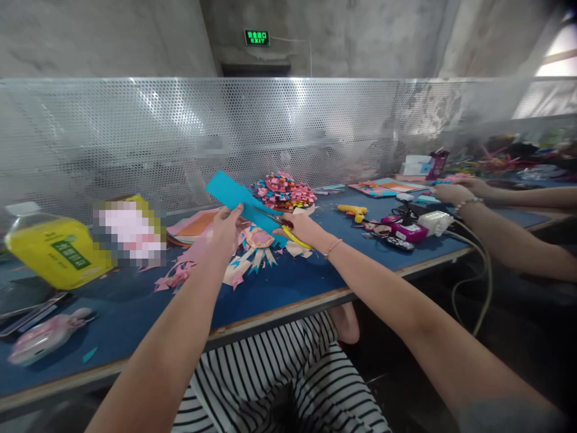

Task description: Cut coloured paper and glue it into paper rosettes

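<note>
A sheet of bright blue paper (229, 191) is pinched in my left hand (228, 225), held up above the table. My right hand (303, 228) grips a pair of scissors with yellow handles (295, 236). The blades lie at the paper, and part of the blue sheet hangs below them. Under my hands sits a paper rosette (258, 238) in cream, pink and blue with pointed tails. Pink paper loops and scraps (180, 273) lie beside my left forearm. Behind the paper rises a pile of small folded pink, blue and orange paper pieces (283, 191).
At left stand a yellow-liquid bottle (63, 246) and a blurred-out box (130, 231). A yellow glue gun (353, 211), magenta device (406, 228) and white power strip (437, 222) lie right. Another person's hands (455, 193) work at far right. A perforated metal screen (157, 132) backs the table.
</note>
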A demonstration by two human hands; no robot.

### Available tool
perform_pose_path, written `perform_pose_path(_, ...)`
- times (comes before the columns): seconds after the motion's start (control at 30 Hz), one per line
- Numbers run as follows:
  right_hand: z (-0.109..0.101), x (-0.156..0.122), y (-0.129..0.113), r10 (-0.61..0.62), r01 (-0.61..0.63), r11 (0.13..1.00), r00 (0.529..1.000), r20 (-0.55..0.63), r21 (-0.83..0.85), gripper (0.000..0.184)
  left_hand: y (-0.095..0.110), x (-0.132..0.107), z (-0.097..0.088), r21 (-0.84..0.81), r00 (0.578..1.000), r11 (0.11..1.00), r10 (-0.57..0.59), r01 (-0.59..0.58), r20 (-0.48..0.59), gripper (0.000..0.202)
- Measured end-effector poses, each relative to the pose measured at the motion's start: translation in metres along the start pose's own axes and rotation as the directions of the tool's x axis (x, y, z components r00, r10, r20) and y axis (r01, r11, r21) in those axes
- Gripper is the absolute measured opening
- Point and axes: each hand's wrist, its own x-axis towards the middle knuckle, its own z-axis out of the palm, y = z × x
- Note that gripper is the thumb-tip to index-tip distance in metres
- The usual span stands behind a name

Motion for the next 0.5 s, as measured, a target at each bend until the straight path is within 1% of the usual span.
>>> perform_pose_path(0.07, -0.0018, 0.0006, 0.0005, -0.007, 0.007, 1.0, 1.0, -0.013, 0.004, 0.045, -0.0002, 0.0009, -0.0003, 0.012, 0.999, 0.999, 0.041, -0.041, 0.004, 0.037)
perform_pose_path(0.17, -0.0026, 0.0014, 0.0017, -0.021, 0.022, 1.0, 0.999, -0.034, 0.022, 0.044, -0.0022, 0.0013, 0.0, 0.042, 0.997, 0.997, 0.072, -0.072, -0.005, 0.036)
perform_pose_path(0.33, -0.001, 0.0012, 0.0033, -0.022, 0.024, 0.999, 0.999, -0.034, 0.048, 0.044, -0.0058, 0.0013, 0.0013, 0.054, 0.997, 0.996, 0.074, -0.074, 0.002, 0.039)
perform_pose_path(0.43, -0.0001, 0.0014, 0.0024, -0.008, 0.008, 0.999, 1.0, -0.003, 0.053, 0.042, -0.007, -0.0001, 0.0024, 0.069, 0.998, 0.996, 0.059, -0.058, -0.014, 0.041)
perform_pose_path(0.5, -0.0005, 0.0013, 0.0004, 0.016, -0.018, 0.998, 0.999, 0.039, 0.055, 0.04, -0.0074, -0.002, 0.0031, 0.086, 0.999, 0.995, 0.047, -0.048, 0.015, 0.039)
